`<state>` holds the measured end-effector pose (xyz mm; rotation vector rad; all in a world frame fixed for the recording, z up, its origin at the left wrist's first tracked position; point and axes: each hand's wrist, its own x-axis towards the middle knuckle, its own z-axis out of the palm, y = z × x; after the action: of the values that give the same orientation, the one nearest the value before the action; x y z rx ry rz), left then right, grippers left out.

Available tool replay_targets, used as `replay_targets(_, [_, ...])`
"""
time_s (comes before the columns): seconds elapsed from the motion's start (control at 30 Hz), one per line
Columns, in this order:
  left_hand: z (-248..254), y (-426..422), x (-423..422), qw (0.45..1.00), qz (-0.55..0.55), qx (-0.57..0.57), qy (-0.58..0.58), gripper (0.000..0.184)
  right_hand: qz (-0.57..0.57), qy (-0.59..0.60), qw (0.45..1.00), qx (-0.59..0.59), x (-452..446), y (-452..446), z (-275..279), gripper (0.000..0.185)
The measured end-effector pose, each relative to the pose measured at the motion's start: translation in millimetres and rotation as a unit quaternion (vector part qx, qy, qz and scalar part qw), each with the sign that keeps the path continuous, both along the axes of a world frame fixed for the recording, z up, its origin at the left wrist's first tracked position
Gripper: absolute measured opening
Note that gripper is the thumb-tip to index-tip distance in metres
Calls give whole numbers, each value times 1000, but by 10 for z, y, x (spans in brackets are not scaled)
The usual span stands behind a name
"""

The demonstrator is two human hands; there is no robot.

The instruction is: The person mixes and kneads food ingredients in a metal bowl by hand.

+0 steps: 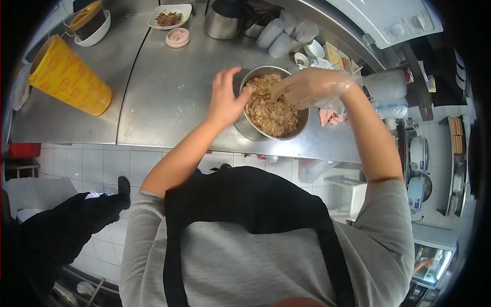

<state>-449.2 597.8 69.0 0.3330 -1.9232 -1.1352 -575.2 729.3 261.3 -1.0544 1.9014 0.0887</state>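
A round steel pot (249, 128) stands near the counter's front edge, filled with a brown, lumpy minced mixture (271, 115). My left hand (225, 97) is bare and spread at the pot's left side, its thumb at the rim. Over the right part of the pot reaches my right hand (314, 84), covered by a clear plastic glove. Its fingers point down and apart into the mixture, with the tips partly hidden. Right of the pot, under my right wrist, lies something pink (330, 116) on clear plastic; its kind cannot be made out.
A tall yellow container (71, 77) stands left on the steel counter (169, 97). Toward the back are a white dish (170, 9) with food, pink lids (177, 37) and a steel pitcher (221, 23). Plastic containers (279, 38) stand behind the pot. Another person's leg (92, 210) is at left.
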Motion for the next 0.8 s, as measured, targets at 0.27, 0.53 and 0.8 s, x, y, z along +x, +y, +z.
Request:
replay_targets(0.27, [196, -79, -355, 954, -130, 154, -220, 32, -257, 28, 954, -149, -161, 252, -922, 56])
replay_targets(0.53, [128, 4, -361, 969, -33, 186, -157, 28, -110, -101, 989, -2, -717, -492, -1152, 54])
replay_targets(0.8, [74, 107, -405, 951, -40, 298, -79, 26, 336, 138, 896, -255, 89, 311, -731, 47])
